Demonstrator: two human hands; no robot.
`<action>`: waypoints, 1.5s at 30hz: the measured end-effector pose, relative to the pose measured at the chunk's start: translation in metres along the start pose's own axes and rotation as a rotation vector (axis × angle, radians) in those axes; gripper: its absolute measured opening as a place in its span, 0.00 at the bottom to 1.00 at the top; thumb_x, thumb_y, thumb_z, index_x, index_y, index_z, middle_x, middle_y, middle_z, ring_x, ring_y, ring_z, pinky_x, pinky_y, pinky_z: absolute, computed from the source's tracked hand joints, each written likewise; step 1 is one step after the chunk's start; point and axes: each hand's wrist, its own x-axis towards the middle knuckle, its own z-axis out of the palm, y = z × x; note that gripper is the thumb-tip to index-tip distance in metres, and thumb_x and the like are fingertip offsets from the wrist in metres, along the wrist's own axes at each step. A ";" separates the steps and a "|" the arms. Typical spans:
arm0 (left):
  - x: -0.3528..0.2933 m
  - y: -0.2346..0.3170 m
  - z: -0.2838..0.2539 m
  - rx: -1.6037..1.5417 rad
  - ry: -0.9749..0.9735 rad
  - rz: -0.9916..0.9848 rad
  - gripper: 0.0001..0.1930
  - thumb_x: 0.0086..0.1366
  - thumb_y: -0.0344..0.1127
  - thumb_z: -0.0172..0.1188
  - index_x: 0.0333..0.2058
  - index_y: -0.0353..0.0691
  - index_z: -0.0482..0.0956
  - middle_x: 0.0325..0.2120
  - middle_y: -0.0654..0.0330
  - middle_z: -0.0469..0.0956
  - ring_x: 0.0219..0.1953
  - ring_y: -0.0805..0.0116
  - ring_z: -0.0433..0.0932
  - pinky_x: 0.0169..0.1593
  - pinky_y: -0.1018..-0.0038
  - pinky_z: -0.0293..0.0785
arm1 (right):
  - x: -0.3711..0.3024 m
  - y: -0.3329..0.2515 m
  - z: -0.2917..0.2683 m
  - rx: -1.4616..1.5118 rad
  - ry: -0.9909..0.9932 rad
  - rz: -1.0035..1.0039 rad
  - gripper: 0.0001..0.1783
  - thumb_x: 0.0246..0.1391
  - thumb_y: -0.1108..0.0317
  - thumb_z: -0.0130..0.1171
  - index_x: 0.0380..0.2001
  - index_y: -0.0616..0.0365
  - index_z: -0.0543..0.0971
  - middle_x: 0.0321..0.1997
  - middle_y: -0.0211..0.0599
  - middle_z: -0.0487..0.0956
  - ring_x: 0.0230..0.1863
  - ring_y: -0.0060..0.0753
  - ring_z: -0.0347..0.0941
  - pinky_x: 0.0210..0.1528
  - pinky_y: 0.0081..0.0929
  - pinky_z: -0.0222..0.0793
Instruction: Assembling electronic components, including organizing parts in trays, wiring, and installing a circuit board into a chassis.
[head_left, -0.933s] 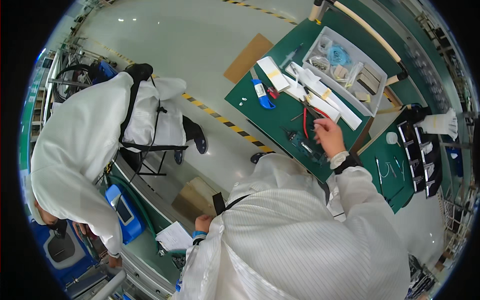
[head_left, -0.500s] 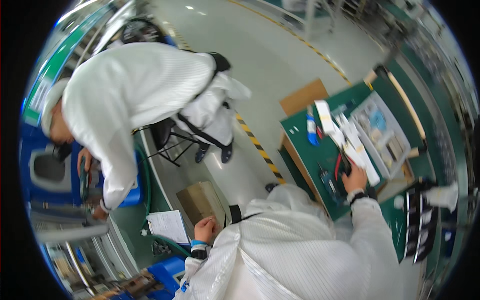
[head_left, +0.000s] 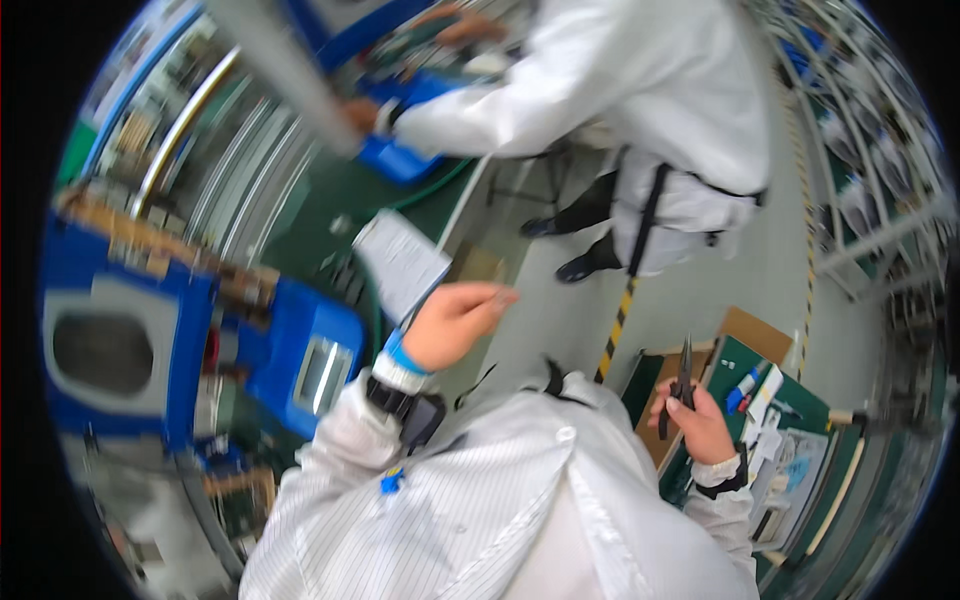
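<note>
At the far left stands a blue housing [head_left: 185, 350], and right of it a blue unit [head_left: 285, 352] with a pale window. A paper sheet [head_left: 402, 262] lies on the bench in the upper left-centre, probably set near the edge so it can be read easily. Just below it is the left hand [head_left: 450, 325], thumb and fingertips drawn together; I cannot tell whether something tiny is pinched there. A cardboard box [head_left: 478, 264] shows partly behind; its inside is hidden. A co-worker [head_left: 670, 90] bends in at the top.

Right of centre, the right hand [head_left: 698, 425] grips black long-nosed pliers [head_left: 685, 372] by the handles, nose pointing up, presumably to keep the tips clear of the fingers. Beyond, on the green table [head_left: 735, 358], a pale tray [head_left: 814, 478] at lower right holds a light-blue bundle [head_left: 797, 469] and dark blocks [head_left: 768, 522], apparently keeping loose parts together.
</note>
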 end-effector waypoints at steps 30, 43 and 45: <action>-0.078 0.050 -0.022 -0.164 -0.002 0.124 0.15 0.65 0.25 0.48 0.46 0.29 0.79 0.38 0.59 0.81 0.39 0.78 0.75 0.45 0.76 0.73 | 0.079 -0.094 0.172 0.165 -1.008 0.310 0.18 0.65 0.70 0.49 0.54 0.69 0.68 0.40 0.45 0.77 0.42 0.40 0.78 0.42 0.34 0.76; -0.062 0.030 0.009 -0.700 -0.016 0.079 0.17 0.73 0.37 0.49 0.52 0.30 0.75 0.24 0.66 0.73 0.27 0.79 0.70 0.34 0.79 0.69 | 0.064 -0.085 0.175 0.348 -0.859 0.231 0.17 0.66 0.65 0.49 0.51 0.68 0.70 0.32 0.40 0.76 0.30 0.34 0.72 0.34 0.32 0.70; -0.061 0.028 0.013 -0.846 -0.058 0.049 0.19 0.75 0.40 0.47 0.51 0.29 0.75 0.23 0.66 0.72 0.25 0.81 0.66 0.32 0.80 0.67 | 0.063 -0.085 0.175 0.380 -0.854 0.229 0.18 0.66 0.65 0.48 0.52 0.68 0.70 0.33 0.41 0.76 0.31 0.35 0.73 0.36 0.32 0.71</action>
